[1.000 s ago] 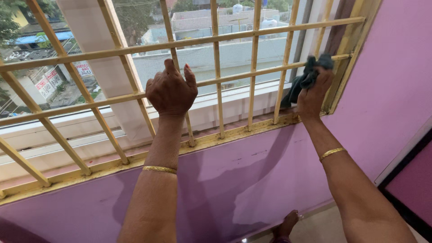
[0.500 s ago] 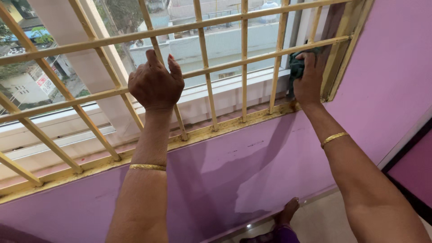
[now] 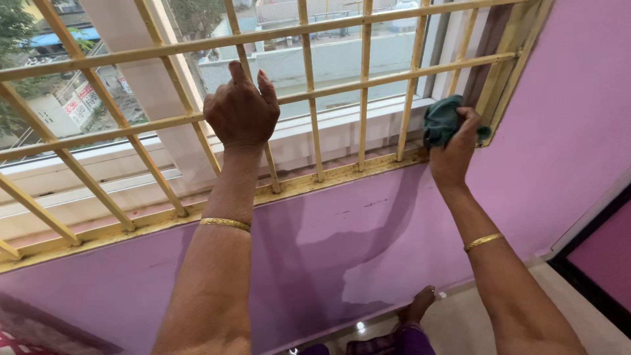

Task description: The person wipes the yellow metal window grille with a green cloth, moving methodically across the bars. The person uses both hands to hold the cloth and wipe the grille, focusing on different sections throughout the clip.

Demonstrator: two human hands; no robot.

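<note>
We see our left hand (image 3: 240, 108) closed around a vertical bar of the yellow-painted metal window grille (image 3: 365, 79), fingers wrapped tight, just where an upright crosses a horizontal rail. It gripped the same bar a moment ago, so it seems to be bracing us. Our right hand (image 3: 453, 148) has come down: a second ago it held the crumpled dark green cleaning cloth (image 3: 442, 121) high by the grille's right edge, and now it presses that cloth low, near the corner where the last uprights meet the yellow bottom frame (image 3: 342, 172). The fingers are bunched over the cloth, holding it against the metal; we cannot quite tell whether it touches a bar or the frame itself. We judge the wiping has moved down the right side to its lowest part. Below runs the pink painted wall (image 3: 342, 243), and a bare foot (image 3: 417, 306) shows on the pale tiled floor (image 3: 460, 322).
</note>
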